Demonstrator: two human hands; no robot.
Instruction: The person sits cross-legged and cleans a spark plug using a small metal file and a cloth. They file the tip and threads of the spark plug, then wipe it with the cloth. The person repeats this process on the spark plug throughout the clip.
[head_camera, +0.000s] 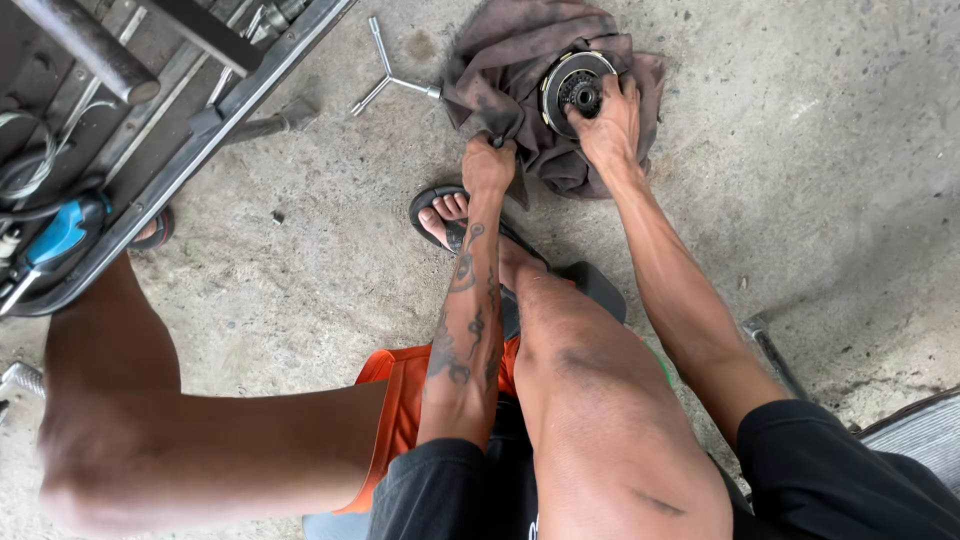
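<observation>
A round metal disc part (566, 80) with a dark hub lies on a dirty brown rag (500, 60) spread on the concrete floor. My right hand (608, 125) grips the disc's near right edge, fingers over the rim. My left hand (488, 165) is closed on a bunched fold of the rag just left of the disc. My forearms reach forward over my bent knees.
A three-arm metal wrench (388, 72) lies on the concrete left of the rag. A metal tool tray (200, 140) with a blue power tool (60, 235) and cables stands at the left. My sandalled foot (445, 215) rests below the rag.
</observation>
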